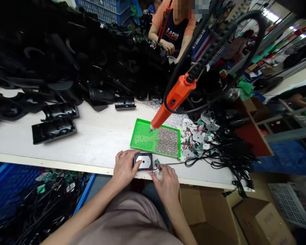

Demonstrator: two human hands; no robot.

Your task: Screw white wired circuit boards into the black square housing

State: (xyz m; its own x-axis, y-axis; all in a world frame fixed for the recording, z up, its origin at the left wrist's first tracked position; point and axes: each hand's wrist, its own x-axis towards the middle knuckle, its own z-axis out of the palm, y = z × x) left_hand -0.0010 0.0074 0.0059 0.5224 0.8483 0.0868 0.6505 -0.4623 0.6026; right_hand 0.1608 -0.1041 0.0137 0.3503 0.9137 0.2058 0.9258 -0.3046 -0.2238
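Observation:
My left hand (pixel 124 168) grips a black rectangular block (pixel 150 157) from its left side at the front of the white table. The thumb presses on a silver metal plate (pixel 144 162) with a dark centre hole, which lies on the block. Just right of the block, my right hand (pixel 167 182) is closed on a small green circuit board (pixel 157 164) with red and white wires. The wires run under the block's front edge. Behind both hands lies a green tray (pixel 140 144) holding many small metal screws (pixel 167 140).
An orange electric screwdriver (pixel 172 100) hangs tip-down over the tray. Right of it lie loose wired boards (pixel 199 137) and a heap of black cables (pixel 231 149). Black plastic shells (pixel 54 129) cover the left and back. A co-worker (pixel 173 30) sits opposite. A blue crate (pixel 2 183) stands below left.

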